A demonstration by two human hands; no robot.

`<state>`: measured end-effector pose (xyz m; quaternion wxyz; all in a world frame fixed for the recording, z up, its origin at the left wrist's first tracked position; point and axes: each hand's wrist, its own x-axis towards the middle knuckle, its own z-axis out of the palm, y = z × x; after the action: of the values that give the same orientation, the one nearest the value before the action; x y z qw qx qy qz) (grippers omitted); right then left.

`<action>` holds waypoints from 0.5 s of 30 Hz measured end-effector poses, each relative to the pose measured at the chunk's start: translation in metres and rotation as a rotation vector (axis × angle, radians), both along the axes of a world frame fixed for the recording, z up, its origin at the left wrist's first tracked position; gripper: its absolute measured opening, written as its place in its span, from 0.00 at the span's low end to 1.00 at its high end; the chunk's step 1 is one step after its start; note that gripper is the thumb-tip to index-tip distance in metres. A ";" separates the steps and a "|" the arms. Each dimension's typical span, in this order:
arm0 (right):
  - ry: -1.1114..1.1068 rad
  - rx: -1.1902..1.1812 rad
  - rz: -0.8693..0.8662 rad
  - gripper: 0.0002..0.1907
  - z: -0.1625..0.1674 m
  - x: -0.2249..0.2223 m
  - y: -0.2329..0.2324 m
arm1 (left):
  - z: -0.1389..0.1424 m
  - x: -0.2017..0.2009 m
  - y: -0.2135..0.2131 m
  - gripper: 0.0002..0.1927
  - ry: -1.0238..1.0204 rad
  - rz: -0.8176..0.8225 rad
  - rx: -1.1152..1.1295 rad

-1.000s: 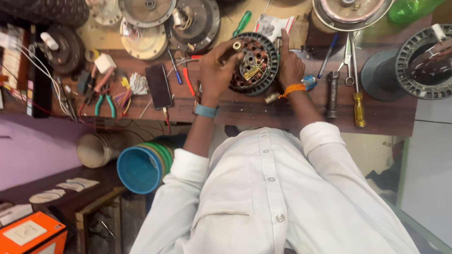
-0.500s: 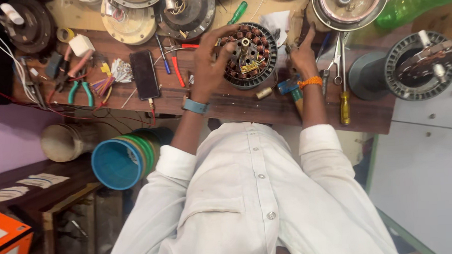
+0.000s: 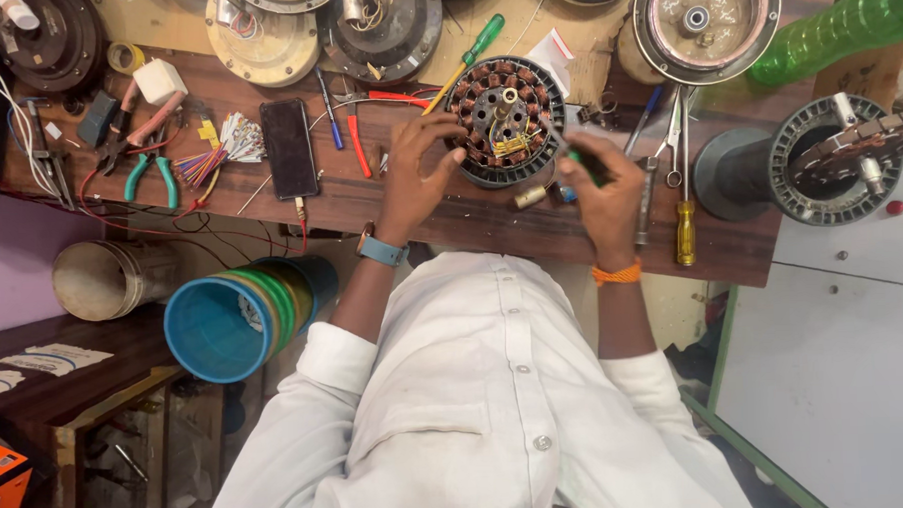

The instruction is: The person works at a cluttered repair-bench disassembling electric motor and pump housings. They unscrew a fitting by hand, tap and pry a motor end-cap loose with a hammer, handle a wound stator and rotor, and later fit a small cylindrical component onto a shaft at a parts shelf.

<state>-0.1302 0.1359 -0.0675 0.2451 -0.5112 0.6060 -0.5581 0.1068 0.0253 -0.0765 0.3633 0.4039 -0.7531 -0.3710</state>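
Observation:
A round motor stator (image 3: 507,122) with copper windings lies flat on the wooden bench (image 3: 450,214). My left hand (image 3: 419,170), with a blue watch on its wrist, grips the stator's left rim with curled fingers. My right hand (image 3: 599,184), with an orange band on its wrist, is closed on a small green-handled tool (image 3: 574,158). The tool's tip points at the stator's right edge. A small brass part (image 3: 530,195) lies on the bench between my hands.
A black phone (image 3: 290,147), green-handled pliers (image 3: 151,174), a green screwdriver (image 3: 470,53) and a yellow-handled screwdriver (image 3: 685,226) lie on the bench. Motor housings (image 3: 706,20) line the back. A second stator on a stand (image 3: 833,161) is right. Blue buckets (image 3: 224,327) sit below left.
The stator was tilted up between both hands and now lies flat. My right hand has left its rim and now holds the green-handled tool at its right edge.

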 end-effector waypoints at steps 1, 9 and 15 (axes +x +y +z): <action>0.057 -0.024 -0.004 0.12 -0.002 0.007 -0.004 | 0.002 -0.001 0.000 0.13 -0.015 0.010 -0.007; 0.369 -0.132 -0.165 0.14 -0.043 0.030 -0.015 | 0.016 -0.016 -0.007 0.08 0.052 0.102 -0.079; 0.529 -0.218 -0.241 0.11 -0.065 0.039 -0.021 | 0.006 -0.019 -0.005 0.08 0.139 -0.006 0.040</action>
<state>-0.0910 0.1148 -0.1323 -0.0451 -0.5865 0.6413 -0.4926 0.0882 0.0201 -0.0702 0.4056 0.3822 -0.7196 -0.4142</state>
